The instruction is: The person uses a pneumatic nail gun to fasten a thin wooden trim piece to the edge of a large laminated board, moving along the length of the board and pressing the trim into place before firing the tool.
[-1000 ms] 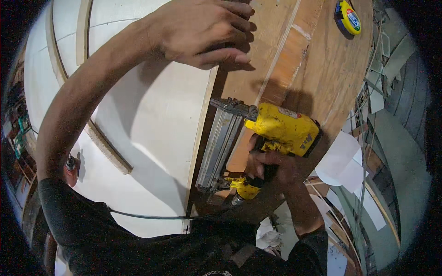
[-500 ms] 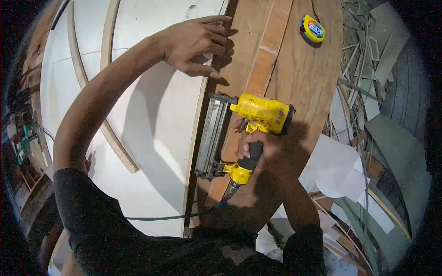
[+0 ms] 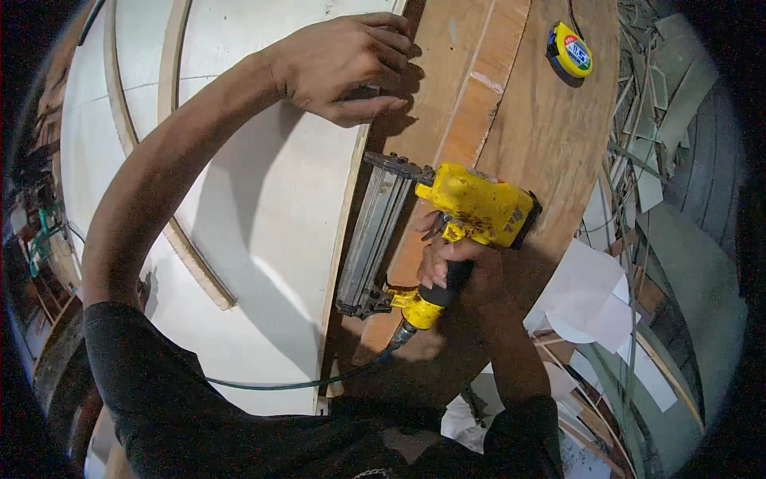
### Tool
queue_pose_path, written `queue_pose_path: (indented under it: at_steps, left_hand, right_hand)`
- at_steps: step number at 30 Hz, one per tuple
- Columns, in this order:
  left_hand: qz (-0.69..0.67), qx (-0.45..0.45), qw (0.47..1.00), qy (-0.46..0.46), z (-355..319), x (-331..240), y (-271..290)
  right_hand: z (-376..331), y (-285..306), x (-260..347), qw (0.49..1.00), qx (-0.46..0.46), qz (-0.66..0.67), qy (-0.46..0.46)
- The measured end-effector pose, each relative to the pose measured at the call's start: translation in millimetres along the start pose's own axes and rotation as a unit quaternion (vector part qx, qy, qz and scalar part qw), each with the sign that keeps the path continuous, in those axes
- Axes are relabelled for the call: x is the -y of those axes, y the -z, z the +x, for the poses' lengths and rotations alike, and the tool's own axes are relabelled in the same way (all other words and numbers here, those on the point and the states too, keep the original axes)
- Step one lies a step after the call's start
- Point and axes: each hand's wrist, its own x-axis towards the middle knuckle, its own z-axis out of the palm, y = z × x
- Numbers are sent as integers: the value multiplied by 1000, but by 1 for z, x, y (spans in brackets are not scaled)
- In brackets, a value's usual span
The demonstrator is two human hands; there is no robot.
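Note:
My right hand is wrapped around the black grip of a yellow nail gun. The gun lies sideways over a brown wooden board, its long metal magazine close to the edge of a white panel. A thin wood strip runs along that panel edge. My left hand reaches across the panel to the far part of this edge, palm down, fingers bent over it and thumb apart. Whether its fingertips press on the strip is hidden. A dark air hose joins the gun's lower end.
A yellow tape measure lies on the wooden board at the far right. Curved wood slats cross the white panel on the left. Scrap sheets and offcuts litter the floor to the right.
The nail gun in my right hand has shifted a little right and tilted. My left hand's fingers have bent more, and the hand has moved slightly away along the edge. The view has shifted slightly.

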Motion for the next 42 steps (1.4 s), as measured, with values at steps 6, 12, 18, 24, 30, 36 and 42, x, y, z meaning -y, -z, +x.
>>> queue_pose_path:
  at_steps: [6, 12, 18, 24, 30, 36, 42]
  left_hand:
    - [3, -31, 999, -22, 4, -6, 7]
    - [0, -30, 999, -17, 13, -9, 10]
    - [26, -18, 999, -9, 0, 0, -1]
    - [45, -4, 999, -4, 5, -5, 9]
    - [62, 4, 998, 10, -4, 1, 4]
    - [29, -3, 1000, 6, -7, 5, -1]
    - [96, 16, 995, -20, -2, 4, 6]
  right_hand:
    - [-1, -6, 2, 999, -39, -24, 9]
    - [-3, 5, 2, 1000, -18, 16, -9]
    - [0, -4, -6, 999, -16, 9, 50]
    - [-18, -8, -19, 999, -34, -34, -13]
    - [-16, 1, -32, 1000, -10, -11, -27]
    - [-13, 0, -33, 999, -9, -35, -15]
    - [-14, 3, -35, 999, -15, -32, -30]
